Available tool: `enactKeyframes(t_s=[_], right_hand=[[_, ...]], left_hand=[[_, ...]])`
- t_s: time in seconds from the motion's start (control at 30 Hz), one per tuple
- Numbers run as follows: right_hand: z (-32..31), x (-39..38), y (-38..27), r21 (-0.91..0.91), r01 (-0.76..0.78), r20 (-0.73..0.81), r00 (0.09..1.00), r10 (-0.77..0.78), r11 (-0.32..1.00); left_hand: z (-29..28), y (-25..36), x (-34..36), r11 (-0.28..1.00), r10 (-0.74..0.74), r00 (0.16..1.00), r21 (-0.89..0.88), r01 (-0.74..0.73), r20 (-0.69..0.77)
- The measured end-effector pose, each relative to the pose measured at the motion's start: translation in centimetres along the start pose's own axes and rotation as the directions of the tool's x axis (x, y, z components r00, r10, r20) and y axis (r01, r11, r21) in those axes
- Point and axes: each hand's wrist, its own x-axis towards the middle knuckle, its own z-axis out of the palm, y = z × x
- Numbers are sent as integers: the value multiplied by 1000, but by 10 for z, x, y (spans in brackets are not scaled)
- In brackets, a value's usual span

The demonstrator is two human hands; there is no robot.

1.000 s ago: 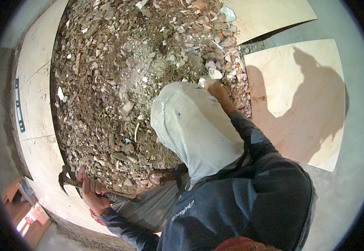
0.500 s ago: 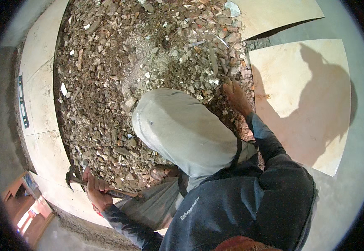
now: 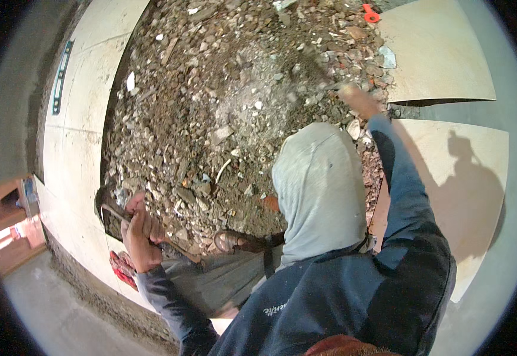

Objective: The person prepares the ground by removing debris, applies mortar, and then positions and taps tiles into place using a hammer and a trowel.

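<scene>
My left hand (image 3: pixel 143 237) is closed round the wooden handle of a hammer (image 3: pixel 115 213). The hammer's curved metal head lies over the edge of the pale floor tiles (image 3: pixel 71 178), and its handle end points toward my lower leg. Stretched out to the far right, my right hand (image 3: pixel 358 101) is low over the bed of stony rubble (image 3: pixel 193 124). Motion smears its fingers, and a dark blurred streak shows just beyond them. What it holds, if anything, cannot be made out. Pale grey cloth (image 3: pixel 321 184), apparently over my bent knee, rises between the arms.
A black-framed spirit level (image 3: pixel 62 77) lies on the left tiles. Two loose pale tiles (image 3: pixel 442 53) lie at the right, the nearer one under my shadow. An orange-red ring-ended piece (image 3: pixel 370 14) sits at the far right. Something red (image 3: pixel 123 270) rests by my left forearm.
The view has swung, so the rubble and tiles sit differently in it. My right arm has stretched farther forward and the hand is now blurred. The left hand still grips the hammer.
</scene>
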Motion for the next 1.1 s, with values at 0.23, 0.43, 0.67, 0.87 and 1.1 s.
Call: enactKeyframes(t_s=[0.23, 0.43, 0.67, 0.87, 1.1], right_hand=[[-4, 85, -28, 67, -153, -21, 988, 155, 986], [34, 112, -187, 386, 346, 144, 893, -426, 855], [50, 134, -156, 396, 18, 2, 1000, -21, 918], [63, 86, -186, -16, 335, 197, 925, -325, 942], [86, -10, -239, 110, 749, 235, 620, -749, 654]], left_hand=[[1, 6, 9, 997, -3, 1000, -76, 5, 23], [16, 17, 18, 975, -31, 999, -220, 38, 35], [3, 22, 17, 951, 77, 997, -301, -68, 16], [-17, 28, 24, 911, 181, 982, -367, -188, -53], [-11, 30, 15, 926, 155, 987, -344, -156, -30]])
